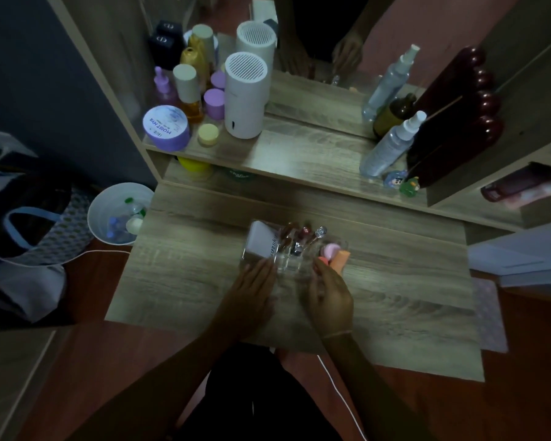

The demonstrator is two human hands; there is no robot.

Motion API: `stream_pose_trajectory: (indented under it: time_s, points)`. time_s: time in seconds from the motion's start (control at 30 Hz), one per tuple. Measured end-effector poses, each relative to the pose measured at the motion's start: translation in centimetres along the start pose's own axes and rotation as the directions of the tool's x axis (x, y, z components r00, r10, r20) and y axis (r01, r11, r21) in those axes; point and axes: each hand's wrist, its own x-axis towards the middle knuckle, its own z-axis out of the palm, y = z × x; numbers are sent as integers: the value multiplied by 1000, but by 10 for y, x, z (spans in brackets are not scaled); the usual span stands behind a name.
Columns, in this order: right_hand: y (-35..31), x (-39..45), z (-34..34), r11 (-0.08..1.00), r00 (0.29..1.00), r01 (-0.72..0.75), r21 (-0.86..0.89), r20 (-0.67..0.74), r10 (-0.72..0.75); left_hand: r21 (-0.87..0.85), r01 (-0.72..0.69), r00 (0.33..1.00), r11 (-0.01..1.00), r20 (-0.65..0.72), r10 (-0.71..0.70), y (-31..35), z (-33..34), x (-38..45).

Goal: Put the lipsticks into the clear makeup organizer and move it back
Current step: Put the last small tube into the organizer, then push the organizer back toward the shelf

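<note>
The clear makeup organizer (288, 264) stands on the wooden table (395, 297) in front of me. Inside it are a white tube (263, 240) at the left, several lipsticks (304, 233) upright in the middle, and pink and orange sponges (336, 254) at the right. My left hand (252, 292) lies flat against the organizer's near left side. My right hand (330, 296) grips its near right side, fingers curled by the sponges.
A raised shelf (299, 154) behind holds a white cylinder device (245, 97), purple jars, bottles, spray bottles (392, 144) and a dark red item (452, 122) before a mirror. A white bin (116, 213) and bags stand left of the table.
</note>
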Motion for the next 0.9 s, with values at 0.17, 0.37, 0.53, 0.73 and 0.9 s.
stream_pose_trajectory:
  time_s: [0.17,0.37,0.53,0.73,0.9]
  points:
    - [40,-36,-4,979,996,31,-203,94,-12,-67,230,973,971,-1,-231,-6,-1,-11]
    - [56,-45,5,949,954,-86,-303,251,166,-59,319,948,946,10,-319,-13,-4,-11]
    - [60,-39,11,938,931,-127,-322,288,225,-63,322,947,945,33,-321,-15,-2,-7]
    - [66,-36,13,941,923,-143,-305,303,238,-62,326,944,943,66,-322,-17,2,-6]
    - [65,-31,13,952,929,-119,-281,308,207,-92,337,941,937,62,-332,-14,4,-2]
